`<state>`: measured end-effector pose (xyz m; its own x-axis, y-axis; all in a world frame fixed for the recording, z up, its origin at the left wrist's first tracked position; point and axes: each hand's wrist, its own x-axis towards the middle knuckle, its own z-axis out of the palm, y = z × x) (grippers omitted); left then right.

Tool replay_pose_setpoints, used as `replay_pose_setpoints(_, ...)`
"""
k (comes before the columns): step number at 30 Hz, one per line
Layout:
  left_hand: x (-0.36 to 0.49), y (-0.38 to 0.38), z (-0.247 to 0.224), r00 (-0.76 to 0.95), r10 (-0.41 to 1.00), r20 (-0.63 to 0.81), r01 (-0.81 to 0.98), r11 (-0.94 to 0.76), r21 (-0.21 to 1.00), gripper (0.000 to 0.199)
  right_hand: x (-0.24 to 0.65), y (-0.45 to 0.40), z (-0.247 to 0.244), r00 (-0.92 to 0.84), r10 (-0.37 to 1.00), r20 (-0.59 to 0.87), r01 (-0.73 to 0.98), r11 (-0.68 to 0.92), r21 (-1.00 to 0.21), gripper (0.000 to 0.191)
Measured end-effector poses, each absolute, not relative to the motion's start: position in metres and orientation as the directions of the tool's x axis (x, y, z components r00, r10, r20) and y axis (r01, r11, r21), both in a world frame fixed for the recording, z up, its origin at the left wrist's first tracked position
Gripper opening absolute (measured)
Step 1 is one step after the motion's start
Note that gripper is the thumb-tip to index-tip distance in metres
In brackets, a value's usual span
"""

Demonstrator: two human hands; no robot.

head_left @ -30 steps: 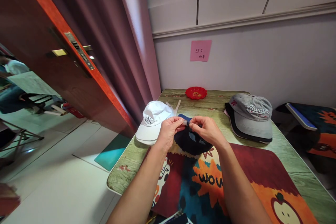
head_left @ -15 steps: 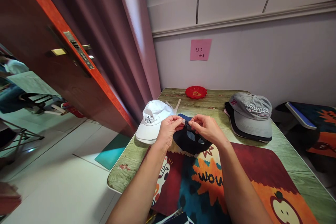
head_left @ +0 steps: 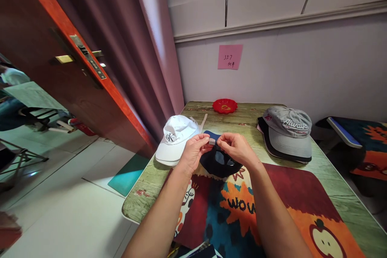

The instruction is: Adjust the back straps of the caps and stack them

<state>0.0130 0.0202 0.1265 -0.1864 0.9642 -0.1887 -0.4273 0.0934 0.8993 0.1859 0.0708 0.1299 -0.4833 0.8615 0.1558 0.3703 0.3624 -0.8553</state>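
Note:
A dark cap [head_left: 219,165] lies upside down on the table, its strap raised between my hands. My left hand [head_left: 195,151] pinches the strap's end by a small metallic-looking buckle [head_left: 212,141]. With thumb and fingers together, my right hand [head_left: 236,147] grips the strap just right of the buckle. A white cap [head_left: 175,139] with dark lettering sits left of my left hand. Gray and black caps are stacked at the right, the gray cap [head_left: 288,129] on top.
A red scalloped dish [head_left: 225,106] stands at the back of the wood-patterned table [head_left: 137,205]. A colourful mat [head_left: 299,185] lies under my forearms. Folded or flat items [head_left: 202,251] show at the bottom edge. An open door [head_left: 99,92] and curtain are at left.
The small buckle shows more clearly between my fingers, as my left fingers have shifted slightly on the strap. The whole view has moved a little; the caps stay in place.

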Motion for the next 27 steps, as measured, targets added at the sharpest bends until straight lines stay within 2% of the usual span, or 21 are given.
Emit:
replay_pose_setpoints(3, 0.014, 0.020, 0.127, -0.178, 0.967, -0.182, -0.441, 0.087, 0.893, 0.030, 0.183, 0.072, 0.128, -0.456, 0.873, 0.175, 0.320, 0.344, -0.883, 0.023)
replay_pose_setpoints(6, 0.016, 0.020, 0.125, -0.168, 0.968, -0.186, -0.437, 0.096, 0.894, 0.031, 0.178, 0.074, 0.123, -0.433, 0.881, 0.192, 0.224, 0.312, -0.923, 0.032)
replay_pose_setpoints(9, 0.015, 0.020, 0.123, -0.185, 0.968, -0.168, -0.439, 0.071, 0.895, 0.030, 0.177, 0.076, 0.119, -0.439, 0.875, 0.202, 0.155, 0.295, -0.943, 0.033)
replay_pose_setpoints(18, 0.009, 0.020, 0.122, -0.251, 0.956, -0.150, -0.429, 0.029, 0.903, 0.027, 0.200, 0.080, 0.123, -0.615, 0.787, 0.050, 0.275, 0.274, -0.922, 0.027)
replay_pose_setpoints(24, 0.011, 0.021, 0.121, -0.256, 0.953, -0.160, -0.423, 0.038, 0.905, 0.024, 0.192, 0.078, 0.122, -0.582, 0.804, 0.122, 0.285, 0.342, -0.895, 0.021)
replay_pose_setpoints(27, 0.011, 0.021, 0.122, -0.267, 0.948, -0.171, -0.421, 0.045, 0.906, 0.023, 0.189, 0.077, 0.122, -0.562, 0.813, 0.153, 0.312, 0.380, -0.871, 0.026)
